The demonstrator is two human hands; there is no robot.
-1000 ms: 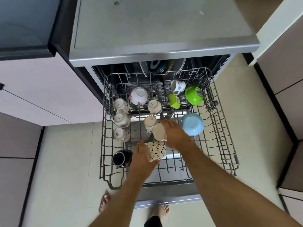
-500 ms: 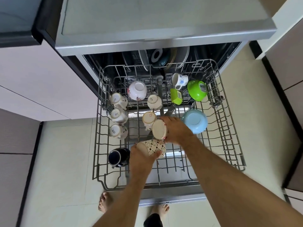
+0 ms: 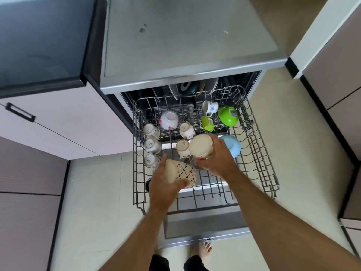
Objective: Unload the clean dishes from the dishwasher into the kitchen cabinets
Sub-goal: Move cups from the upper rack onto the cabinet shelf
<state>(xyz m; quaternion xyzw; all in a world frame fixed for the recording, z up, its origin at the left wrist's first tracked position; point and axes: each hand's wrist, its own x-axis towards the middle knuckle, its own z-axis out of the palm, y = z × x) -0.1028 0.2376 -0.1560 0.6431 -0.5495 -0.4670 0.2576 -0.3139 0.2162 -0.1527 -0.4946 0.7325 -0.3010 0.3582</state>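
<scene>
The left hand [image 3: 163, 187] grasps a cream cup with a dark diamond pattern [image 3: 182, 172], fingers and thumb curled round its body, holding it tilted above the front half of the upper rack [image 3: 259, 159]. The right hand [image 3: 216, 155] grips a second cream cup with red marks near its rim [image 3: 200, 146], its base turned up toward the camera, just above the middle of the rack and close beside a small white cup [image 3: 183, 147] standing on the tines. The two held cups are apart, with a gap of bare wire between them. The front and right parts of the rack are open wire, and the rack's raised edge runs along both sides. To the right of the right hand sits a light blue bowl [image 3: 232, 145], almost touching the wrist. Behind it are a green bowl [image 3: 228, 116], a green square container [image 3: 208, 123] and a flowered white mug [image 3: 210, 108]. Along the left edge three small white cups [image 3: 151, 145] stand in a row, with a white bowl [image 3: 169, 120] behind them. A dark mug [image 3: 147, 184] is mostly hidden under the left hand. Plates [image 3: 195, 89] stand in the dishwasher cavity under the grey countertop [image 3: 185, 36]. Pale cabinet fronts [image 3: 58, 122] flank the rack, and tiled floor [image 3: 97, 212] lies open either side.
</scene>
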